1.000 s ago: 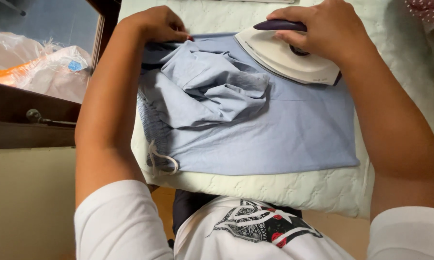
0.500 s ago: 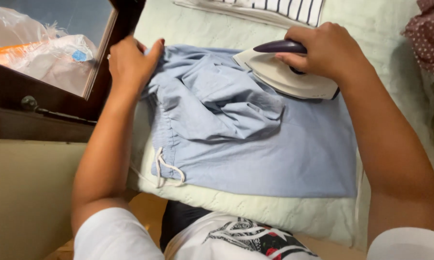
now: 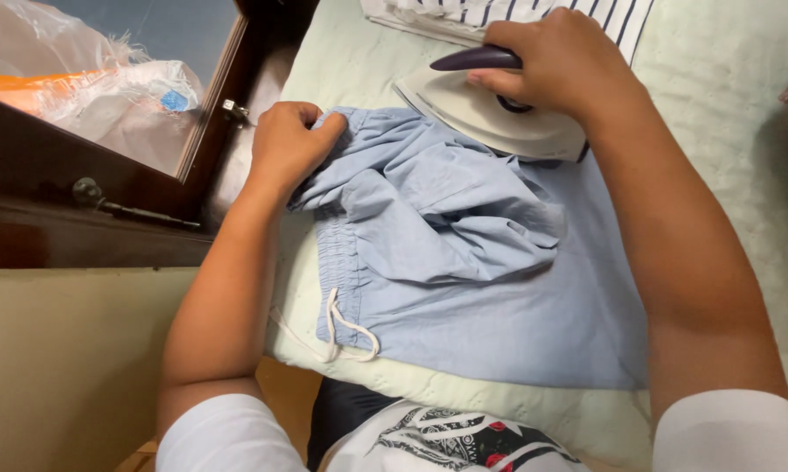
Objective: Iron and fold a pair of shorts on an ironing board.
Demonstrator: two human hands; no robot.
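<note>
On quilted pad (image 3: 717,131): crumpled cotton shorts (image 3: 464,253).

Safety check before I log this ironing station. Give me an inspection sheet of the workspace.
Surface: pale green padded ironing cover, partly bare.
Job's things: light blue drawstring shorts lying bunched; white iron resting on their top edge.
Clutter: striped fabric at the far edge.
Grips: left hand pinches the shorts' fabric; right hand wraps the iron's dark handle.
Cables: nothing seen.
Surroundings: dark wooden window frame, plastic bags behind the glass.
</note>
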